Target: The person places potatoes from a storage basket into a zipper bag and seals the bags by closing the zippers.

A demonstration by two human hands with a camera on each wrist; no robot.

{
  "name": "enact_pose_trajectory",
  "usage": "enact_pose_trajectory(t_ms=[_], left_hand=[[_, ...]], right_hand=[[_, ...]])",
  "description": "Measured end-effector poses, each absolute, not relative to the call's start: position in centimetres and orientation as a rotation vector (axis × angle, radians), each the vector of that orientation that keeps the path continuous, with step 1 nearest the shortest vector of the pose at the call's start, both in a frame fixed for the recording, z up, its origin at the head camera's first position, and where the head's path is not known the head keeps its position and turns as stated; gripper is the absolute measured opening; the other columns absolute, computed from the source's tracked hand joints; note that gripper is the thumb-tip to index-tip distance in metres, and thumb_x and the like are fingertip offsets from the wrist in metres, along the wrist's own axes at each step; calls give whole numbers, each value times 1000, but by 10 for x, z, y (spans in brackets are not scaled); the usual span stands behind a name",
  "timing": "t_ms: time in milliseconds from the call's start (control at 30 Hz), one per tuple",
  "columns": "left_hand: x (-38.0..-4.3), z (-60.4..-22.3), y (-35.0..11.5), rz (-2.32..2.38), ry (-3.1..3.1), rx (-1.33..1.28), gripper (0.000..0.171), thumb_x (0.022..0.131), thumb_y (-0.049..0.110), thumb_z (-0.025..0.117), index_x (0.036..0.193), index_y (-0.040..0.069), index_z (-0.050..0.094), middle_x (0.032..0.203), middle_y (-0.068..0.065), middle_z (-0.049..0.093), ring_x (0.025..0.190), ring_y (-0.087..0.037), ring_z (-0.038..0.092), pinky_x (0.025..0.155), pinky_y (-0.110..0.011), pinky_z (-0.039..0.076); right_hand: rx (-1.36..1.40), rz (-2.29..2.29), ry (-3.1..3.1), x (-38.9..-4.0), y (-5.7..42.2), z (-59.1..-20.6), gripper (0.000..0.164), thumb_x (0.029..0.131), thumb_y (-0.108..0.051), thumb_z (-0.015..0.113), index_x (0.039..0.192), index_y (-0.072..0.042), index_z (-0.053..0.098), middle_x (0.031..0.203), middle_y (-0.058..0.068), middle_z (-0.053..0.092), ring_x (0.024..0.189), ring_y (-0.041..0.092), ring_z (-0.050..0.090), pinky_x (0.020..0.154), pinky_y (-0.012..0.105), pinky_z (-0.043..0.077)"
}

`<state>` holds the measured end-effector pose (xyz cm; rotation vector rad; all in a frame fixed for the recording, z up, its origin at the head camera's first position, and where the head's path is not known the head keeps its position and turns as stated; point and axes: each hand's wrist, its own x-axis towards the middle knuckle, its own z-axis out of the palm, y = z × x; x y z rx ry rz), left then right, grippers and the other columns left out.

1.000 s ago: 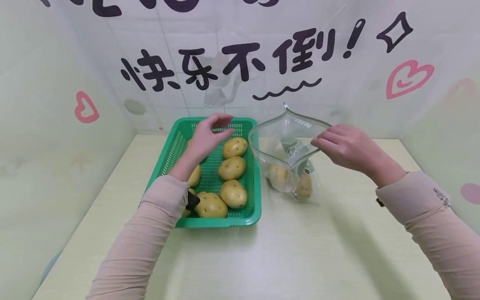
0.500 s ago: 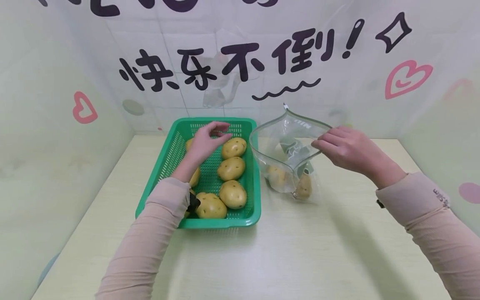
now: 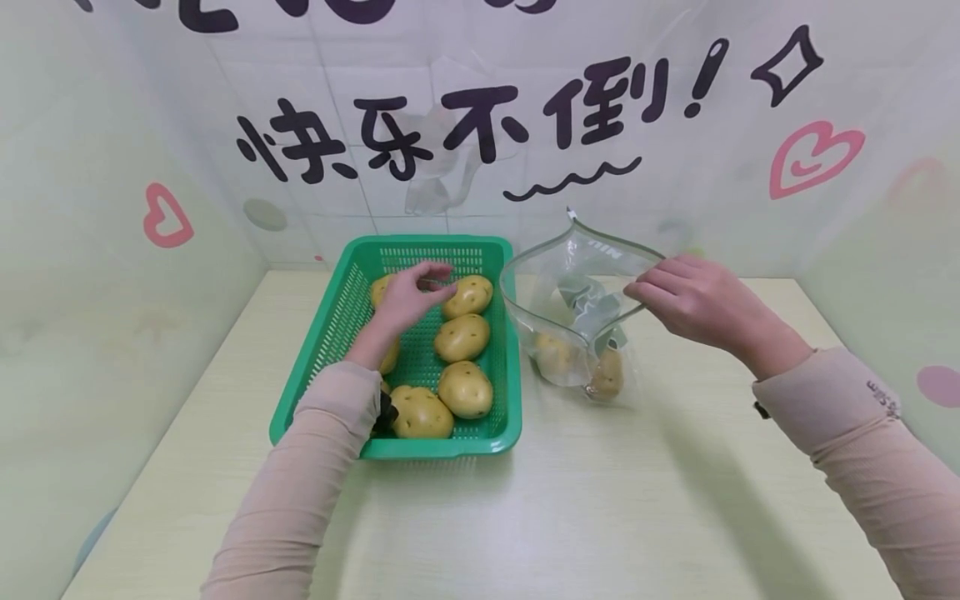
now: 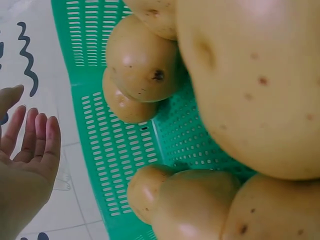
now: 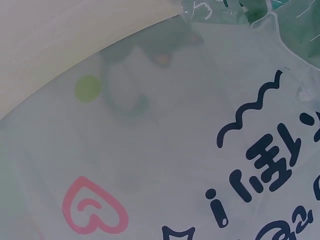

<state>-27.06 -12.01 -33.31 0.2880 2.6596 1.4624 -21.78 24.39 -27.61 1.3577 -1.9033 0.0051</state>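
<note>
A pale table (image 3: 585, 517) fills the foreground of my feed, walled in behind and on both sides. Closest to me, a left sleeve (image 3: 296, 492) crosses the front left corner of a green basket (image 3: 435, 451); together with a black piece (image 3: 386, 410) at its cuff, it blocks my sight of some potatoes (image 3: 466, 389) there. One lies against the basket's front, three line its right side, and others show in part along the left.

The left hand (image 3: 408, 298) hangs over the back half of the basket, thumb and loosely bent fingers apart, nothing between them. I can't tell whether it touches any potato beneath.

To the basket's right, the right hand (image 3: 697, 304) pinches the rim of a clear bag (image 3: 588, 304), whose mouth gapes. At least two potatoes sit low inside. The bag's left edge overlaps the basket's rim in my head view; I can't tell if they touch. My right wrist camera catches only a corner of the bag.

Farthest off, the back wall (image 3: 675, 225) carries black lettering (image 3: 483, 122) and a pink heart (image 3: 817, 160).
</note>
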Motion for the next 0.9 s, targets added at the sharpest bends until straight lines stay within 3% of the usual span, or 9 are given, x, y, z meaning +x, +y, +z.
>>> enact_pose_trajectory(t_ms=[900], left_hand=[[-274,-355,-126,1217,2494,394,43,91,12,61,132,1,52,135,-19,53,124,-34,52,99,-43,49]], right_hand=[[1341,22,-1906,-217,246,-279,36,102,-10,35,86,-2,67,72,7,68,65,21,62,58,35,53]])
